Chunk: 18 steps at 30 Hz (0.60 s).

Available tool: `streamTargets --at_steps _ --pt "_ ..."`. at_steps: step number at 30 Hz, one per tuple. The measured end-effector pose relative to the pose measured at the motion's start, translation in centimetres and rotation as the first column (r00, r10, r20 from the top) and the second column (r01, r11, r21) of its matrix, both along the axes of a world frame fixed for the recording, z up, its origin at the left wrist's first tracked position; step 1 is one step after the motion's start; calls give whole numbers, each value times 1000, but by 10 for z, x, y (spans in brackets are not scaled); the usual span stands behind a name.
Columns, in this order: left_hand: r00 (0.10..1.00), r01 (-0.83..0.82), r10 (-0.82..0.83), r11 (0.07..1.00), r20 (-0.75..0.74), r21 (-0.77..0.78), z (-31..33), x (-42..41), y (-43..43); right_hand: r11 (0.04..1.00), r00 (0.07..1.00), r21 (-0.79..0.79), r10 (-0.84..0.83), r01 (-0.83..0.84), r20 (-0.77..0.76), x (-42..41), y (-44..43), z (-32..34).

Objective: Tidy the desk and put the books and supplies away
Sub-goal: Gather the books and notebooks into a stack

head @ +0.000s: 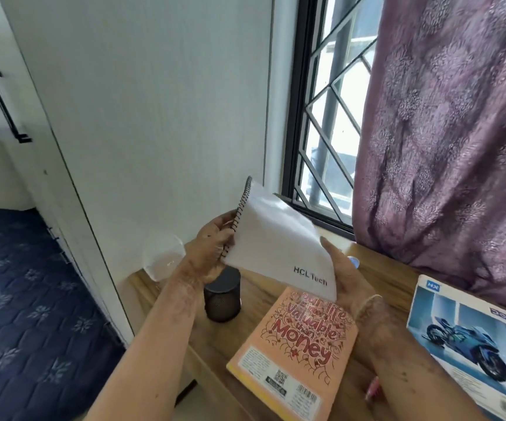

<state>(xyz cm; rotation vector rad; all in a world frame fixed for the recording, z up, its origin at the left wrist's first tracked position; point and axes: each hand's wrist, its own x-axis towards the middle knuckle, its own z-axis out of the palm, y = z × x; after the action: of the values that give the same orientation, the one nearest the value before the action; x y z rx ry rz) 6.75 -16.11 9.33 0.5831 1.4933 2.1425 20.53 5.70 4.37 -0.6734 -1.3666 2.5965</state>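
Note:
I hold a white spiral notebook (276, 241) marked "HCL Tech" tilted in the air above the wooden desk (379, 268). My left hand (212, 250) grips its black spiral edge. My right hand (345, 278) holds its lower right corner. Below the notebook an orange book (297, 354) with red lettering lies flat on the desk. A blue notebook with a motorcycle picture (470, 344) lies at the right edge of the desk.
A black mesh pen cup (222, 296) stands near the desk's left edge, under my left wrist. A clear plastic container (162, 256) sits at the back left corner by the white wall. A barred window (324, 117) and a purple curtain (446, 141) stand behind; a blue mattress (27, 299) lies left.

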Motion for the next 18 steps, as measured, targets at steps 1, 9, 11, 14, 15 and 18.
streamTargets --at_steps 1,9,11,14,15,18 --pt "999 47 -47 999 19 -1 -5 7 -3 1000 1000 -3 -2 2 -18 8 1 -1" --pt "968 219 -188 954 164 -202 -14 44 3 959 972 186 -193 216 -132 44 1 -12" --pt "970 226 -190 937 154 -265 -18 46 6 961 979 205 -164 186 -118 49 1 -11" --pt "979 189 -162 946 123 -263 -25 45 9 959 983 222 -158 176 -98 52 -2 -3" --pt "985 168 -150 952 89 -254 -28 42 9 951 983 252 -167 180 -69 51 -5 -2" --pt "987 160 -156 957 34 -241 -33 34 12 926 978 326 -209 191 21 51 -13 2"
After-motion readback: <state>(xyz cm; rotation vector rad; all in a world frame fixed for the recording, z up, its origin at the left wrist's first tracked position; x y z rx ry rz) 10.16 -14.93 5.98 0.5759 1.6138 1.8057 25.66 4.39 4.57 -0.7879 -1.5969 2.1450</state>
